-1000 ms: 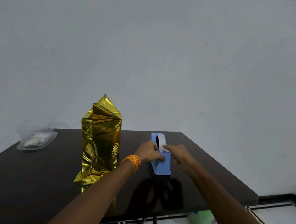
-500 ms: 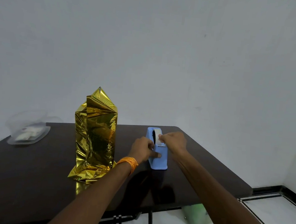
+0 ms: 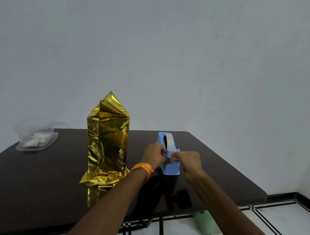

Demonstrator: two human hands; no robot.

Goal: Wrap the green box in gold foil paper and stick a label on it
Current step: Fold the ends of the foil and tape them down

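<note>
The blue tape dispenser (image 3: pixel 171 169) is held between both hands on the dark table (image 3: pixel 30 181). The left hand (image 3: pixel 154 155) is wrapped around the dispenser's left side, with its fingers curled onto the body just below the tape roll (image 3: pixel 169 140). The right hand (image 3: pixel 187 161) is set against the dispenser's right side. Its fingers (image 3: pixel 178 155) are curled and its fingertips are pinched at the cutter end. Whether a strip of tape is caught between those fingertips cannot be told, as the detail is too small. The fingertips of the two hands are brought almost together over the dispenser's front top edge. An orange thread band (image 3: pixel 142 170) is worn on the left wrist.

The foil-wrapped box (image 3: pixel 107 143) is stood upright to the left of the left hand, near it but touched by neither hand. Every visible side is covered by crumpled gold foil. The foil is gathered to a peak well above the hands and is splayed loosely on the table at the base, just beside the left wrist.

A clear plastic container (image 3: pixel 36 138) with white contents is placed beyond the box, well apart from both hands. Beneath the right forearm, under the table edge, a pale green object (image 3: pixel 205 224) is seen on the white tiled floor (image 3: pixel 271 232).
</note>
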